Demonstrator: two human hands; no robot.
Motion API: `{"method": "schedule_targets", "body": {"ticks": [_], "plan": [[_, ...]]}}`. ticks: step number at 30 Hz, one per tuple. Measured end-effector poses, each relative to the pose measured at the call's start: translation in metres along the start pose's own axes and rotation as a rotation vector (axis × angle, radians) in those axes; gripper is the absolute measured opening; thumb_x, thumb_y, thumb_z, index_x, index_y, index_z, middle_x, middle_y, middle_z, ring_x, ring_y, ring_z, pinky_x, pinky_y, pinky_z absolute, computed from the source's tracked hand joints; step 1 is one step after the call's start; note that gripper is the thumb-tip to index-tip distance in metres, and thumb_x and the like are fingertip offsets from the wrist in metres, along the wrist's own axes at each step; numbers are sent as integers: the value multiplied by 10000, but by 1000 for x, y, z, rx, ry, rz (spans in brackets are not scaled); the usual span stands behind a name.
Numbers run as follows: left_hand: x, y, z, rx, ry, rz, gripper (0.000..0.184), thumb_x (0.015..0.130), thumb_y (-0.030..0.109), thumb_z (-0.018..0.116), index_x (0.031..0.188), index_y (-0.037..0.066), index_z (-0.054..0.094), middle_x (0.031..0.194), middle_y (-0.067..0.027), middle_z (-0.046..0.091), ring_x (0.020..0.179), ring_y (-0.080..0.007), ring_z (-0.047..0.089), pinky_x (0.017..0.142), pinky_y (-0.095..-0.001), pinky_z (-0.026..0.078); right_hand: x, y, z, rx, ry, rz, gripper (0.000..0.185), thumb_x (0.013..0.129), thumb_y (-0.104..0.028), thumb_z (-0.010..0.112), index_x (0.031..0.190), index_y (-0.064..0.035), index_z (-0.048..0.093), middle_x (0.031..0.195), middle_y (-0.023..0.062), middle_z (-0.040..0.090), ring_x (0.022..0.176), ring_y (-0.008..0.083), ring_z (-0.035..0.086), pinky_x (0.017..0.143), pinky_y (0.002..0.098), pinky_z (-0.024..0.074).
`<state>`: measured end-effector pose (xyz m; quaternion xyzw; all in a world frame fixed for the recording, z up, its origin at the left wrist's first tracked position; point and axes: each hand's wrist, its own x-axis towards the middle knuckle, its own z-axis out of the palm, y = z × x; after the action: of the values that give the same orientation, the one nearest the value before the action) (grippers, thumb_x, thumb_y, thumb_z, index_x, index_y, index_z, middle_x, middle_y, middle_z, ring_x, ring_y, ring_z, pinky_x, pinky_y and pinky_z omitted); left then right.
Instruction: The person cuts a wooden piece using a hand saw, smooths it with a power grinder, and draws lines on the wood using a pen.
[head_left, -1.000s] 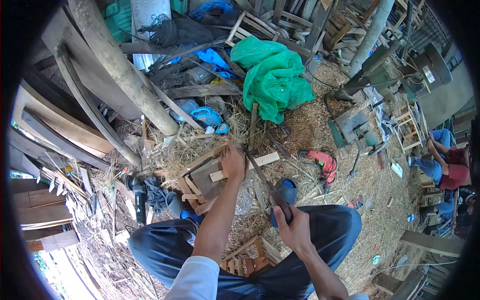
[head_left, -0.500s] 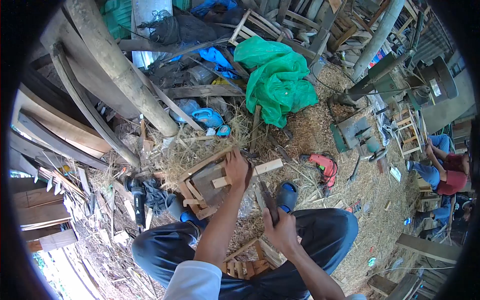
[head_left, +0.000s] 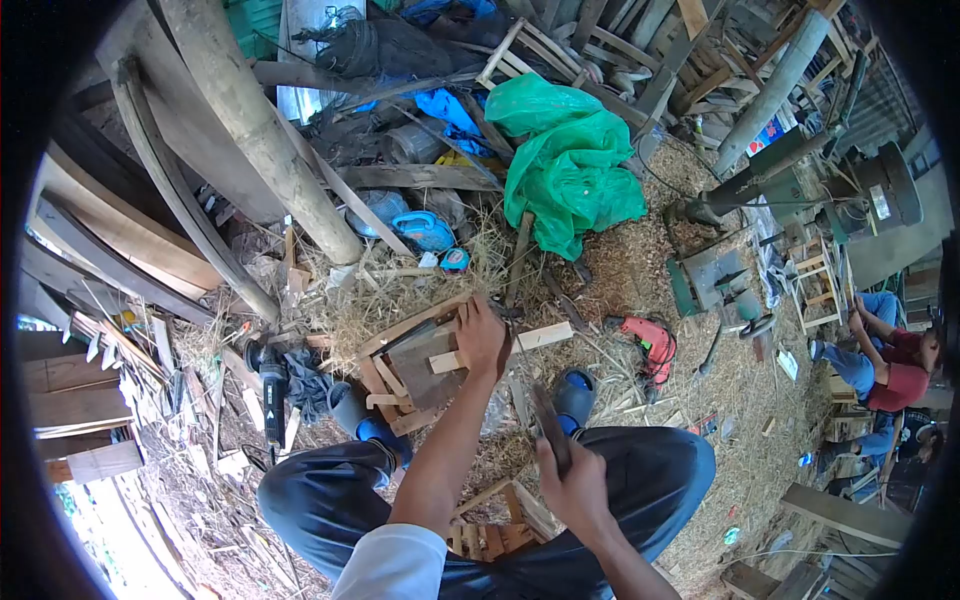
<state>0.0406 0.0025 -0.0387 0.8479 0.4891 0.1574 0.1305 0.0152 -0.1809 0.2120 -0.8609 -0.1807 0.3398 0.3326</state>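
My left hand presses down on a pale wooden strip, its fingers closed over it. The strip lies across a flat board inside a low wooden frame on the ground between my feet. In my right hand is a long, dark-handled tool, pointing up and away from me; its exact kind I cannot make out. The tool's tip is apart from the strip, just below it in view. Close to my lap stands a small slatted wooden piece.
A red power drill lies right of the strip, and a black angle grinder to the left. A green plastic sheet is heaped ahead. Wooden posts and machinery stand around. A seated person works at far right.
My right hand and the tool have drawn slightly down, away from the strip. The left hand stays on the strip, a little shifted right in view. The head view has shifted slightly.
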Motion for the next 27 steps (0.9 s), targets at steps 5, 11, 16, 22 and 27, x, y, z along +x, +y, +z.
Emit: {"method": "schedule_targets", "body": {"ticks": [5,11,16,22,27], "plan": [[7,-5,4,-15,-29,2,288,855,121,520,1129,30,519,1037,-136,625,1035,-304,575,873,-443,450,86,22,54,60,107,-177,351,912,-227,575,765,91,602,585,282,561,598,458,601,542,474,464],[6,7,-10,5,-108,-59,302,862,120,512,1152,36,505,1081,-135,614,1061,-314,559,903,-450,443,-12,24,8,66,87,-176,310,922,-207,595,782,70,597,538,168,544,457,232,568,474,379,408],[-3,1,-4,-43,-29,0,275,860,115,499,1126,47,505,1097,-138,611,1080,-324,547,912,-452,434,49,33,41,70,110,-119,343,917,-245,595,789,73,618,529,188,542,483,261,598,492,383,440],[4,0,3,1,-80,-11,259,862,108,489,1117,70,512,1068,-131,607,1077,-319,545,892,-458,434,38,34,39,11,95,-58,375,908,-252,597,728,75,627,564,233,571,576,354,658,521,420,469],[-1,1,-10,22,-82,-9,252,881,106,455,1119,58,525,1136,-148,600,1118,-327,534,938,-464,422,-34,35,3,117,44,35,292,896,-182,619,741,64,644,531,210,567,512,319,642,491,387,460]]}}
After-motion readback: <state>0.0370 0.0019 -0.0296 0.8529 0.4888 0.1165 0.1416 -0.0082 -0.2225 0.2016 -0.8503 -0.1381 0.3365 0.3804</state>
